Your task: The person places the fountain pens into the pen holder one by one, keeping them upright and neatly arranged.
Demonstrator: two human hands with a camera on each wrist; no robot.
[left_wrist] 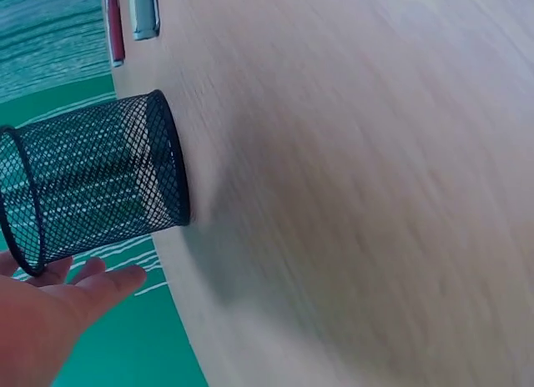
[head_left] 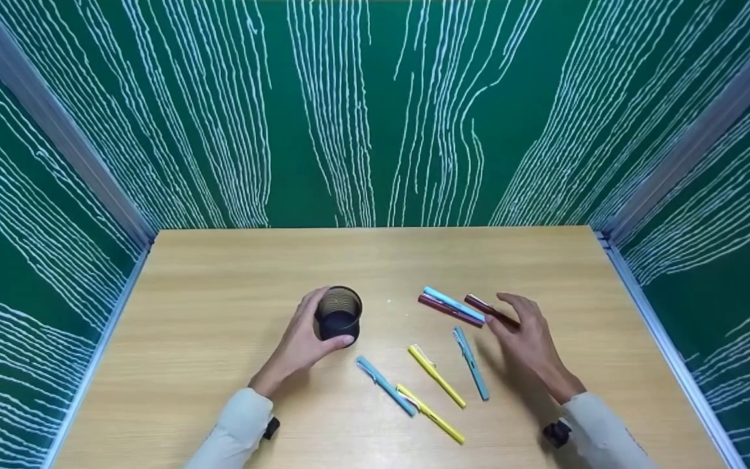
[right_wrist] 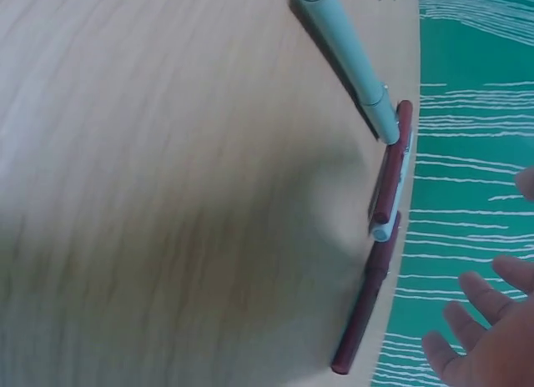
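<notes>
Black mesh is filling the left hand [head_left: 303,335], which is clasping an upright cup [left_wrist: 96,174] at left.
The right hand [head_left: 528,339], fingers apart, is hovering over a dark red pen [head_left: 482,305]; just left, a light blue pen [head_left: 454,304] and second dark red pen [head_left: 441,309] are lying together; nearer, yellow pens [head_left: 437,376] and teal pens [head_left: 386,386] are lying, any lettering being too small to read.

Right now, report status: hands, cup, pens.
Left hand at mesh cup, grip unclear; cup upright. Right hand open above rightmost dark red pen. Possibly in the way: adjacent light blue pen.
</notes>
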